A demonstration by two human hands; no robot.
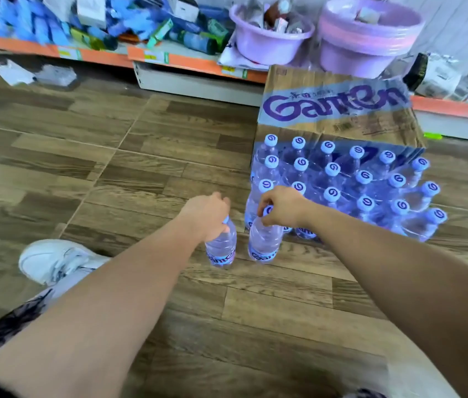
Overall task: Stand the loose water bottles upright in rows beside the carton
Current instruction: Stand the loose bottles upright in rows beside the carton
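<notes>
Step in hand: placement of two more bottles at the near-left corner of the standing block.

Left hand is closed over the cap and neck of the left water bottle; cap mostly hidden under the fingers. Right hand pinches the cap of the right water bottle w/ fingertips, cap partly visible. Both bottles are upright w/ bases at or very near the wood-look floor; cannot tell if weight is fully down.

Location: the block of standing bottles sits directly in front of the Ganten carton, in rows w/ caps up. The right-hand bottle is just beside the block's near-left corner, approx. in line w/ the front row. The left-hand bottle stands just left of it, outside the block's left edge.

Next move, as judged: seat both bases flat, nudge each against its neighbour so rows stay straight, then release one hand at a time. Risk: a quick release may tip a bottle into the row.

No loose lying bottles in view. A white shoe is at lower left.
</notes>
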